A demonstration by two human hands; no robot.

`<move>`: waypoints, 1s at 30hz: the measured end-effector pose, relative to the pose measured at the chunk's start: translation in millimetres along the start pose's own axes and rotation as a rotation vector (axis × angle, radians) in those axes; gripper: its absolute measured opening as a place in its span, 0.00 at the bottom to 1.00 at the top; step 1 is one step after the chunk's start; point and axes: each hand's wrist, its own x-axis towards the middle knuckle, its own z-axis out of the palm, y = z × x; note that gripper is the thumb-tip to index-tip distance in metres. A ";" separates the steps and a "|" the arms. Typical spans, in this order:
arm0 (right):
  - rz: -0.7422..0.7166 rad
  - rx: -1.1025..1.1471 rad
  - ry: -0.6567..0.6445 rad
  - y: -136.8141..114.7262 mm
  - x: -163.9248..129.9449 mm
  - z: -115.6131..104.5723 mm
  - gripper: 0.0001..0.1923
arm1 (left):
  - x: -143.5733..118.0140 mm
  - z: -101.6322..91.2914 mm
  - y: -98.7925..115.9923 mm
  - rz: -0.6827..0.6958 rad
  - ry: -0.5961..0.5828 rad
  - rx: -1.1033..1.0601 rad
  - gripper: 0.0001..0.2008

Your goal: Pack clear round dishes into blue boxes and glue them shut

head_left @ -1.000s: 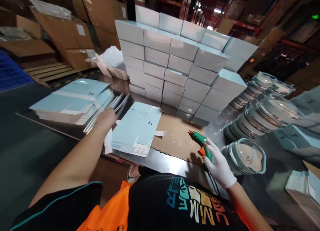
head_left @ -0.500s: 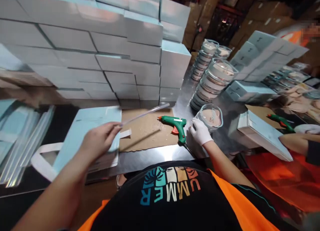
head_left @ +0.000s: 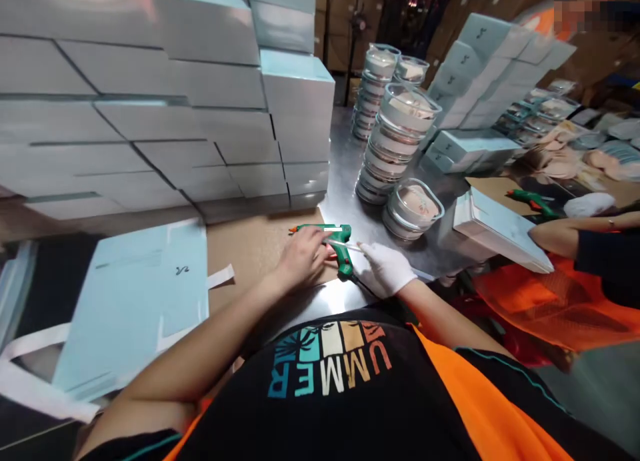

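Observation:
A thin clear plastic strip (head_left: 346, 246) runs between my two hands, crossing above the green glue gun (head_left: 345, 264). My left hand (head_left: 303, 254), bare, has its fingers closed on the strip's left part and covers some of the gun's body. White-gloved, my right hand (head_left: 389, 269) pinches the strip farther right, and a length seems to show past the glove. The glue gun lies on brown cardboard (head_left: 260, 238) and the metal tabletop, orange nozzle to the left. Just right of my glove stands a short stack of clear tubs (head_left: 413, 211).
White boxes (head_left: 225, 121) form a tall wall behind the cardboard. A pale blue box (head_left: 140, 281) with a white strap (head_left: 40, 388) lies at left. Taller tub stacks (head_left: 393, 148) stand at back. At right, a co-worker's arm (head_left: 565, 234) rests by another box (head_left: 505, 228).
My left hand has moved right with the strip, from beside the pale blue box to over the glue gun. My right hand has left the tub and grips the strip. The view has shifted right.

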 end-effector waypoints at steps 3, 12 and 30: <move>0.283 -0.019 -0.030 35.4 -9.7 3.4 0.24 | 28.0 8.2 -16.5 -0.152 0.058 0.066 0.31; 0.373 0.110 -0.070 54.7 -2.0 33.7 0.17 | 88.2 67.0 -8.1 -0.284 -0.155 0.267 0.31; 0.132 0.587 0.273 27.8 -25.3 17.4 0.23 | 14.9 36.5 -28.2 0.033 0.297 -0.245 0.22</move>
